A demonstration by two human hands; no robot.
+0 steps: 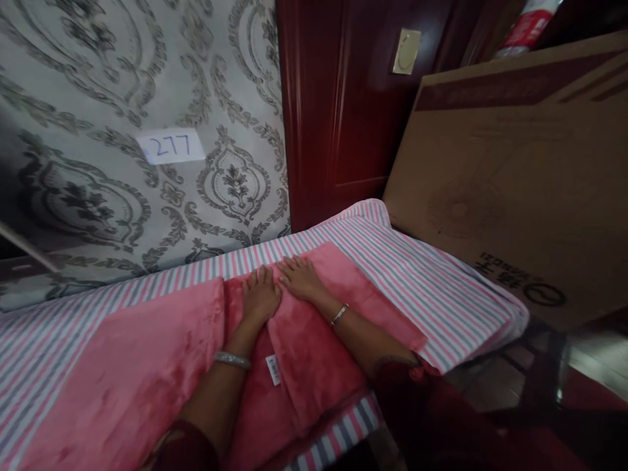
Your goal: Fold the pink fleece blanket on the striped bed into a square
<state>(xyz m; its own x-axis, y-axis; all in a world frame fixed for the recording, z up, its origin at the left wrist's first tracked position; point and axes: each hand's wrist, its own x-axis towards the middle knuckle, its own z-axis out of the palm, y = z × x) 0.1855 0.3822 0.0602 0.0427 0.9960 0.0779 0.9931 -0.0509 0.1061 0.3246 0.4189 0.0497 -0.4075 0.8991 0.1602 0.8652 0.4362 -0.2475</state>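
Pressing flat, fingers spread, the left hand [261,296] and right hand [300,277] lie side by side on the pink towel [314,353] mid-frame; bare striped sheet [441,288] stretches rightward to its edge.

Two hands are counted: left hand [260,296], right hand [300,277]. Two bracelets are counted: left bracelet [232,359], right bracelet [339,314]. One striped sheet [441,288], one cardboard box [515,183], one numbered note [171,146] and one white tag [273,369] are seen. Whether the pink fleece [122,373] is one piece cannot be told.

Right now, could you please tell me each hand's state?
Left hand: open, flat on the folded pink plush cloth.
Right hand: open, flat on the same cloth.
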